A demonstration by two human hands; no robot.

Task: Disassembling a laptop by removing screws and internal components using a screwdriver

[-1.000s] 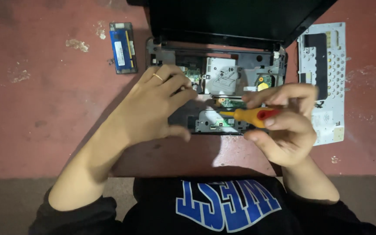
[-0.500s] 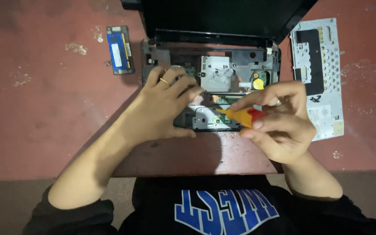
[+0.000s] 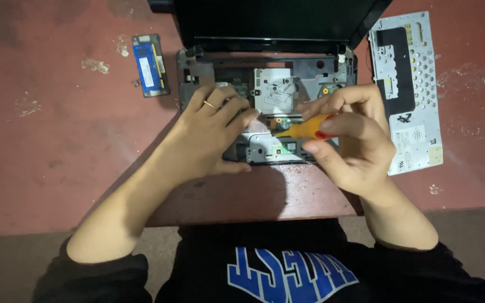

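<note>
Head view: opened-up laptop (image 3: 265, 106) sits on the red tabletop (image 3: 57, 140), near the front edge, screen tipped back, top cover off, internals exposed.

Left hand (image 3: 206, 140) lies flat on the left part of the chassis, fingers spread over the boards, not gripping anything, just pressing down. Ring on one finger.

Right hand (image 3: 355, 140) is closed around a screwdriver (image 3: 307, 130) with an orange handle and a red band, thumb and fingers pinching the handle. Shaft points left and down into the middle of the laptop; the tip is hidden among the parts, so I can't tell what it touches.

Hands are near each other, not touching, both over the chassis.

Around it: blue memory module (image 3: 150, 64) lying flat to the left of the laptop, apart from it. Silver perforated metal plate (image 3: 408, 90) with a black patch lies to the right, just beside the chassis.

Handling, my read: chassis is rigid and moderately heavy, stays put under a flat palm. Bare boards and ribbon connectors look fragile, so hold by the plastic frame edges, not the components. Screwdriver is light; the smooth handle needs a firm pinch.
</note>
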